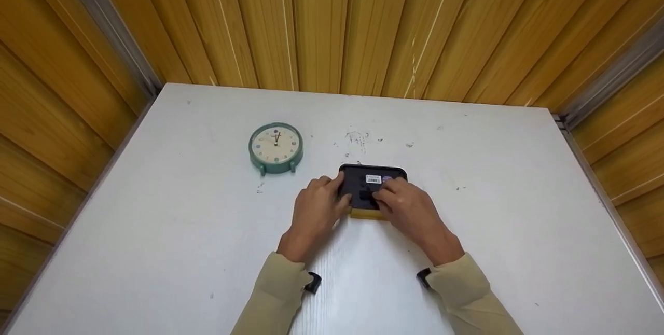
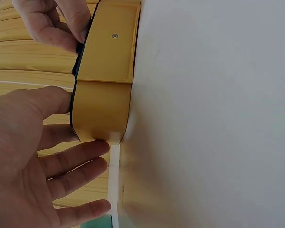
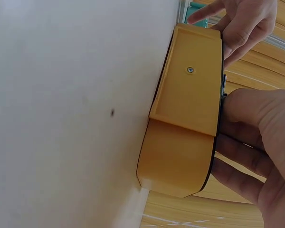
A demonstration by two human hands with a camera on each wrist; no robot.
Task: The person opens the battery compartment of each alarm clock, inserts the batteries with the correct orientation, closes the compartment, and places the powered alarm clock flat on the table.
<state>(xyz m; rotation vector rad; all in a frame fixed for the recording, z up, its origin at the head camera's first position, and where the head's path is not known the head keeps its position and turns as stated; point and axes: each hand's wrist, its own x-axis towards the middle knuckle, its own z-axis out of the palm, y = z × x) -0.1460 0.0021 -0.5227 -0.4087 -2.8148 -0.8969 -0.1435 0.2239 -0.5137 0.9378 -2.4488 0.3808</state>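
Note:
A yellow box-shaped device (image 1: 367, 214) lies on the white table with its black back (image 1: 355, 182) facing up. The back carries a white barcode label (image 1: 373, 179) and a dark recess. My left hand (image 1: 317, 205) steadies the device's left end, thumb on the back's edge and fingers along the end wall (image 2: 102, 111). Over the back, my right hand (image 1: 407, 205) has its thumb and fingers bent together, pinching a small black piece (image 3: 223, 84) that stands up from the surface. The fingers partly hide this piece. A screw (image 3: 190, 70) shows in the yellow side.
A round green clock (image 1: 276, 147) with a cream dial lies face up on the table (image 1: 155, 210), left of and beyond the device. Yellow wood-look panels (image 1: 316, 24) wall the back and sides of the table. Small dark marks dot the tabletop.

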